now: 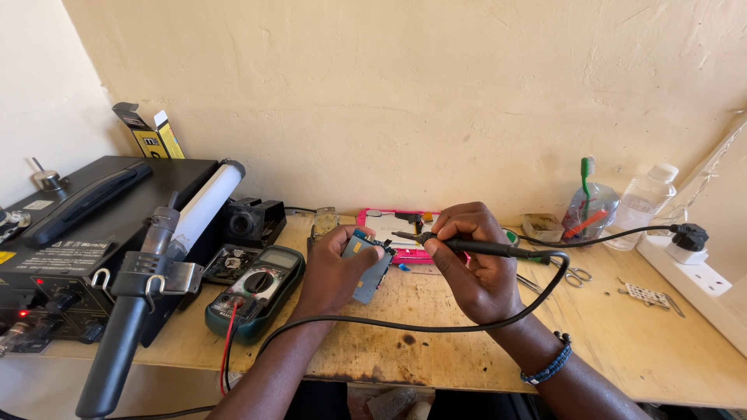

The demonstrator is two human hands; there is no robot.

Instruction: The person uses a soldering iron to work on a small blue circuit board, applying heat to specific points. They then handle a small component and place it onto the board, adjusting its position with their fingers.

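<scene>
Both hands meet above the middle of a wooden bench (638, 342) set against a cream wall. The left hand (336, 268) is closed around a small circuit board (369, 264), blue and grey, holding it tilted up off the bench with the thumb across its front. The right hand (475, 260) grips a black soldering iron (467, 246) like a pen, its tip touching the top edge of the board. A black cable (436, 327) runs from the iron, loops down in front of the wrists, and rises to a plug (689, 236) in a white power strip (700, 280) at the right edge of the bench. The right wrist wears a dark beaded bracelet (548, 364).

Just behind the hands, near the back edge, lies a pink tray (373, 218) with small parts. Left of the left hand sits a dark green multimeter (257, 292) with red and black leads hanging over the front edge. Farther left, at the left end of the bench, stands a black hot-air station (70, 249), with its grey and black handle (128, 311) resting in a metal holder and a white tube light (206, 206) leaning beside it. Toward the back right corner are a clear cup with a green toothbrush (586, 183), a plastic bottle (642, 206), and scissors (574, 274) lying flat.
</scene>
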